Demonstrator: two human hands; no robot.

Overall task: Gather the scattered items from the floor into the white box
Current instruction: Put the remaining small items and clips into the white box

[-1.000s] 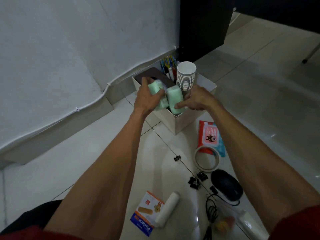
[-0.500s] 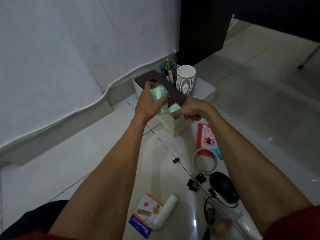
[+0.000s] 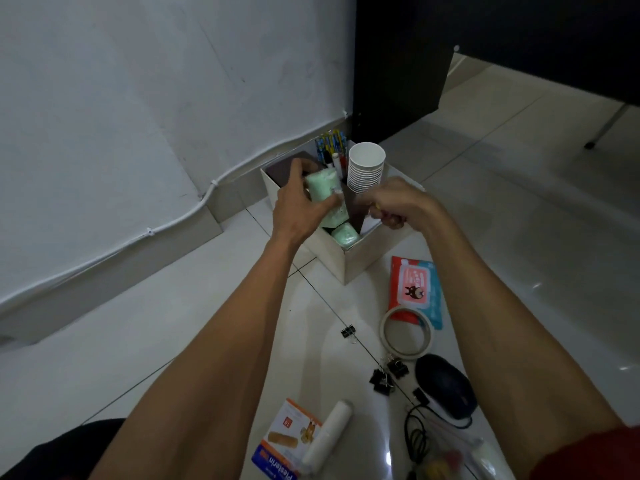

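Head view: the left hand [image 3: 298, 206] gripped 1 green pack [image 3: 322, 183], its long axis pointing steeply down into the white box [image 3: 367, 256] directly beneath. A second green pack [image 3: 344, 235] lay inside, at the near corner. The right hand [image 3: 398, 206] hovered over the box's right edge with its fingers curled. Whether it held anything could not be told.

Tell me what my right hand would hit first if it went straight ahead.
Probably the stack of paper cups in the white box, just beyond the right hand, though depth is unclear.
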